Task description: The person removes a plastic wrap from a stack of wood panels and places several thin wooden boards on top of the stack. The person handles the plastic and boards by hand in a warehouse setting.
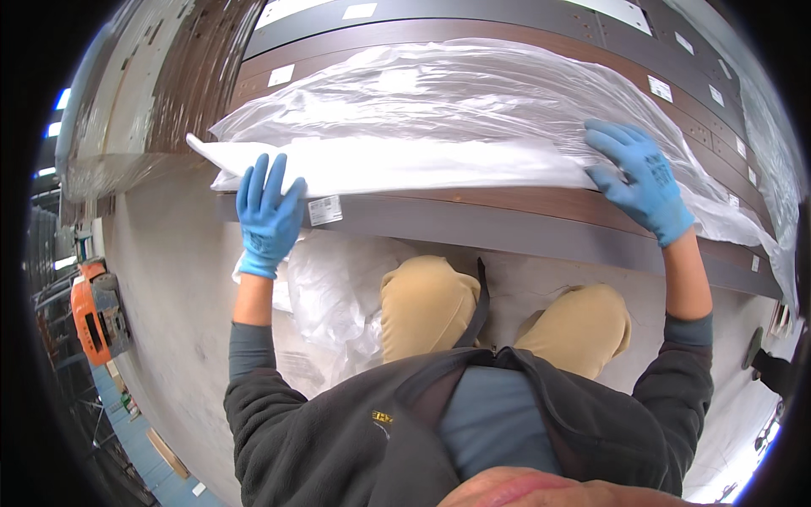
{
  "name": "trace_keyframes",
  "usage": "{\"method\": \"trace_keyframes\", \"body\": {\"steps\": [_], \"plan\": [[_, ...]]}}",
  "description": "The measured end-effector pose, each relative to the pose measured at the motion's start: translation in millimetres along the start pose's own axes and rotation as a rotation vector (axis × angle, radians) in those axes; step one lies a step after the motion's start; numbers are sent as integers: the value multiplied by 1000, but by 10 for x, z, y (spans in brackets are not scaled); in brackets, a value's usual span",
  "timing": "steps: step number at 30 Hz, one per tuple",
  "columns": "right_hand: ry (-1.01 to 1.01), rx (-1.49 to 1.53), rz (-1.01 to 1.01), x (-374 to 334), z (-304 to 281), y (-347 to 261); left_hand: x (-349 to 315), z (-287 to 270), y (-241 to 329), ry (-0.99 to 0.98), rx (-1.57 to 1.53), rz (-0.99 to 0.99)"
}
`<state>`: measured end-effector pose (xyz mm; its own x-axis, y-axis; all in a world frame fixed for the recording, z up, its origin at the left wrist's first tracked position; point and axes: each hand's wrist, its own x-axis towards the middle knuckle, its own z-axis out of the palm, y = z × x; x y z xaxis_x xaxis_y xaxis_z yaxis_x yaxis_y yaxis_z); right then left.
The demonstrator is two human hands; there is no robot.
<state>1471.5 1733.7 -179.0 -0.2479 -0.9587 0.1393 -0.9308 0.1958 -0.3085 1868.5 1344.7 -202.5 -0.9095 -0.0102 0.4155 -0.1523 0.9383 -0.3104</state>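
Note:
A long white folded sheet (422, 166), foam-like, lies along the near edge of a stack of dark brown and grey boards (498, 221). Clear plastic film (473, 93) spreads wrinkled over the boards behind it. My left hand (270, 218), in a blue glove, rests with its fingers stretched out over the sheet's left part, beside a white label (324, 210). At the sheet's right end is my right hand (639, 179), also blue-gloved, touching the film. Its fingers are slightly bent, with thumb and fingers apart.
Crumpled clear plastic (334, 283) lies on the floor by my left knee. Film-wrapped board stacks (160, 76) stand at the far left. An orange machine (89, 313) is at the left edge. Another person's foot (753, 347) shows at the right edge.

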Motion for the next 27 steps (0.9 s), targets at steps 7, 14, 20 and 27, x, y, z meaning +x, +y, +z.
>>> {"method": "trace_keyframes", "body": {"steps": [7,14,20,27], "plan": [[-104,-191,-23,111,368,-271,-843,-167,200,-254,-218,-345],[-5,-148,-74,204,209,-317,-819,-327,-382,125,-452,-1104],[121,-185,-109,623,309,-13,-88,-341,-576,-47,-112,-632],[198,-366,181,1036,872,609,414,860,-885,-503,-407,-487]]}}
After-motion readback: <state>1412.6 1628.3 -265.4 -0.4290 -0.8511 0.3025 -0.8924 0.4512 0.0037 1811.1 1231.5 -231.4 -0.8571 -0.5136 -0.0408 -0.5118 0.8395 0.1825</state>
